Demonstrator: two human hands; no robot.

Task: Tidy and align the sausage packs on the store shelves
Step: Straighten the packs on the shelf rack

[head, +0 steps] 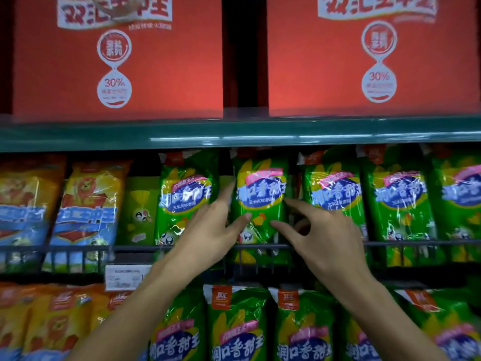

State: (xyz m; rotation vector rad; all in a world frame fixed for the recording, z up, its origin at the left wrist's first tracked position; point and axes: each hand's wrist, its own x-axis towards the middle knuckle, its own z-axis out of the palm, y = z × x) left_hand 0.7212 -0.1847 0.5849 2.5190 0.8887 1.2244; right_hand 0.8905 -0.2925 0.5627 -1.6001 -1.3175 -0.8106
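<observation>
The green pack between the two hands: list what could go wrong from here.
1. The left hand and right hand touch the green pack only by its edges, and the film looks glossy, so it may slip or twist instead of squaring up.
2. The left fingers sit in the gap beside the tilted neighbouring pack; pushing there may tip it further.
3. The pack's bottom sits behind the wire rail; lifting it could catch there.

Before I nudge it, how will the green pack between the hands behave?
The green pack has glossy, crinkled film, so it probably slides under fingertips. It stands upright behind the wire rail, so a high push may tip it backward. The left hand and right hand flank it, which should steady it.
</observation>
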